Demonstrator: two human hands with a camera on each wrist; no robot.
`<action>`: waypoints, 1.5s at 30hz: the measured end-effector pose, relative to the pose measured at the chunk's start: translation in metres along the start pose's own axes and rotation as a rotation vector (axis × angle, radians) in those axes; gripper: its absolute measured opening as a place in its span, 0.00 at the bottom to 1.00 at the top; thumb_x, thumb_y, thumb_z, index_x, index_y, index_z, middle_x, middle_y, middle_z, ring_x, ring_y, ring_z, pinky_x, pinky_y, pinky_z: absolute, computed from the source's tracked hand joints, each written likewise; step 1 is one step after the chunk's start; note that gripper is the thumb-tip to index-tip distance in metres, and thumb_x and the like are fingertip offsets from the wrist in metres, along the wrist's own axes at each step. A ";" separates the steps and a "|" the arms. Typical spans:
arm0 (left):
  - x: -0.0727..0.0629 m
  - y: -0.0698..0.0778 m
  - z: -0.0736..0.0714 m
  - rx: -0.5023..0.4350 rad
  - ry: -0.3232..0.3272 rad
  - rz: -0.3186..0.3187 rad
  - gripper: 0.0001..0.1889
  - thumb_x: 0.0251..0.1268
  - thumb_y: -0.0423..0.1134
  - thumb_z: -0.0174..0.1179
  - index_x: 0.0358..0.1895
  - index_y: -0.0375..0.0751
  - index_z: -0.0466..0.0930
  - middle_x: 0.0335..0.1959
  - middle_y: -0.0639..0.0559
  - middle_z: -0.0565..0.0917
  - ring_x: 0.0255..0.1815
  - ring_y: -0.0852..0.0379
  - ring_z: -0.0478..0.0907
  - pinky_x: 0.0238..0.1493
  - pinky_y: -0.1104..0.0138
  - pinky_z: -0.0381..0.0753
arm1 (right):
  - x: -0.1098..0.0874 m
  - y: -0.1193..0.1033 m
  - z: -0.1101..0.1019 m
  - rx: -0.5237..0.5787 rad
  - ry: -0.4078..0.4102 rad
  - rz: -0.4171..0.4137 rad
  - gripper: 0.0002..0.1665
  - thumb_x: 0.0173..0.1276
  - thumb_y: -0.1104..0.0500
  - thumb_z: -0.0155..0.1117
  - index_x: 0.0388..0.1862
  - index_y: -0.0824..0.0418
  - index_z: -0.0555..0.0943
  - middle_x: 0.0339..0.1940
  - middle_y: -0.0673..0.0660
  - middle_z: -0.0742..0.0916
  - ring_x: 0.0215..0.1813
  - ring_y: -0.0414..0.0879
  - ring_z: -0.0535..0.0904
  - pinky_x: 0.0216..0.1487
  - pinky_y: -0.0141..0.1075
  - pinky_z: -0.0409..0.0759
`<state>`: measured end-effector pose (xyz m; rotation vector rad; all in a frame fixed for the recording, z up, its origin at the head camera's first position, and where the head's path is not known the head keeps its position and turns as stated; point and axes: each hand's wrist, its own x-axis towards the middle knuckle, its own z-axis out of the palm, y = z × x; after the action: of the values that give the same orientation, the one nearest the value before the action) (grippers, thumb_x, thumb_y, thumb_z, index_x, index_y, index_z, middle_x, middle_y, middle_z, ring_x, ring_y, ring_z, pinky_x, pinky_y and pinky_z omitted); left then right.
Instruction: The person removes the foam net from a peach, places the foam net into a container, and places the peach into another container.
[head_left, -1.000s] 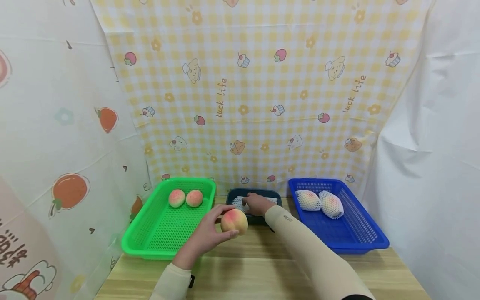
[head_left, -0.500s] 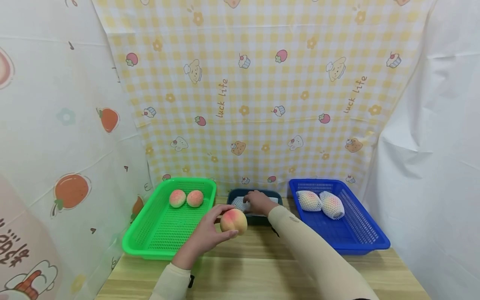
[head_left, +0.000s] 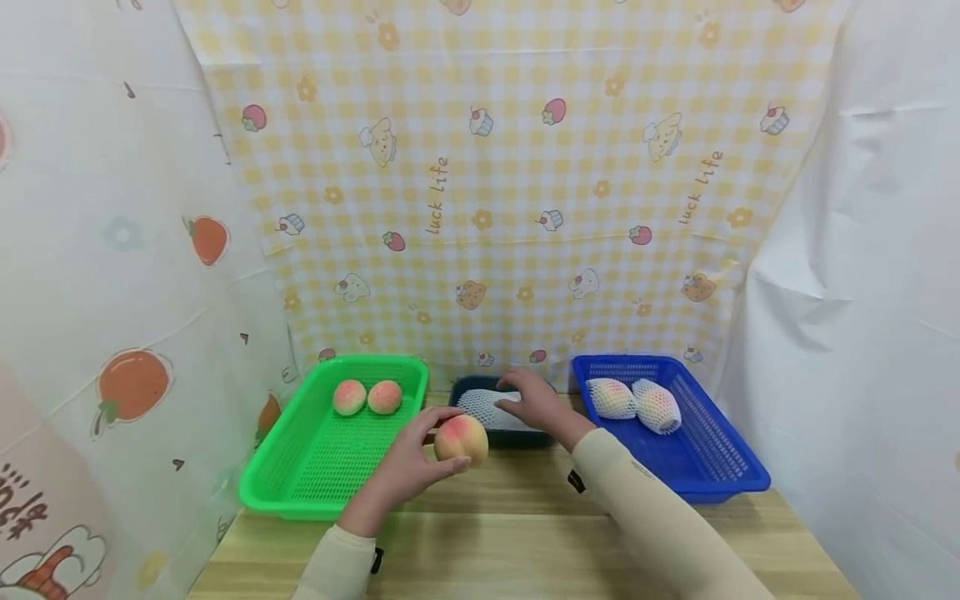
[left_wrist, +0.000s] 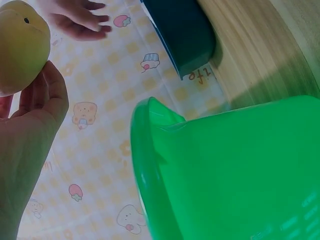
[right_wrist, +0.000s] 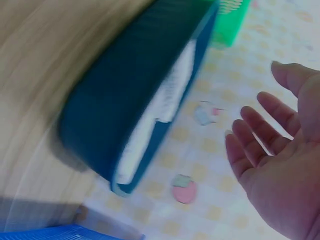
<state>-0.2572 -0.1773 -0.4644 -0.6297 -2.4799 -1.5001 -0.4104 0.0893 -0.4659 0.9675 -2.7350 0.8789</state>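
Observation:
In the head view a peach (head_left: pixel 462 441) is held by my left hand (head_left: pixel 405 464) over the wooden table, fingers and thumb around its sides. The left wrist view shows the same peach (left_wrist: pixel 22 47) at its left edge, with a small dark hole in it. My right hand (head_left: pixel 542 404) is over the right part of a dark teal box (head_left: pixel 513 439) that contains white foam fruit nets (head_left: pixel 480 408). In the right wrist view the right hand (right_wrist: pixel 290 145) has its fingers spread and nothing in them, apart from the box.
On the left, a green basket (head_left: pixel 300 502) contains two bare peaches (head_left: pixel 367 397). Two peaches in foam nets (head_left: pixel 636 404) lie in the blue basket (head_left: pixel 660 462) on the right. A checked cloth (head_left: pixel 480 183) hangs behind the box.
My right hand has drawn up and to the right off the foam nets, its fingers opening out with nothing in them. The left hand still holds the peach in nearly the same place.

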 end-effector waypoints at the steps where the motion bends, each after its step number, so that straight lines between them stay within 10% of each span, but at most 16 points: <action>1: 0.000 -0.001 0.000 0.001 0.002 -0.003 0.36 0.64 0.51 0.84 0.75 0.60 0.79 0.70 0.58 0.80 0.66 0.56 0.80 0.70 0.46 0.80 | -0.005 -0.003 -0.004 0.017 0.007 -0.006 0.18 0.81 0.55 0.72 0.63 0.62 0.86 0.62 0.61 0.87 0.67 0.63 0.82 0.69 0.58 0.81; 19: 0.007 -0.002 0.013 0.037 -0.032 0.057 0.38 0.65 0.54 0.82 0.75 0.50 0.79 0.68 0.57 0.81 0.65 0.55 0.81 0.67 0.49 0.83 | -0.113 -0.034 -0.034 0.284 0.073 0.013 0.22 0.86 0.46 0.67 0.72 0.50 0.81 0.65 0.49 0.86 0.63 0.53 0.84 0.59 0.48 0.85; 31: 0.007 0.001 0.017 0.051 -0.054 0.067 0.37 0.65 0.53 0.82 0.74 0.49 0.79 0.66 0.57 0.81 0.64 0.55 0.81 0.66 0.52 0.84 | -0.128 -0.028 -0.027 0.291 0.095 0.024 0.22 0.84 0.45 0.69 0.71 0.49 0.81 0.63 0.47 0.87 0.59 0.51 0.84 0.61 0.51 0.84; 45: 0.001 0.015 -0.038 0.101 -0.243 0.029 0.31 0.66 0.45 0.80 0.70 0.46 0.78 0.61 0.52 0.83 0.58 0.52 0.82 0.56 0.58 0.85 | -0.131 -0.029 -0.020 0.321 0.009 0.020 0.18 0.85 0.47 0.67 0.68 0.48 0.82 0.60 0.46 0.85 0.60 0.50 0.83 0.58 0.43 0.84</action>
<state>-0.2542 -0.2046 -0.4338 -0.8731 -2.6902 -1.3497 -0.2916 0.1534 -0.4722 0.9804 -2.6503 1.3522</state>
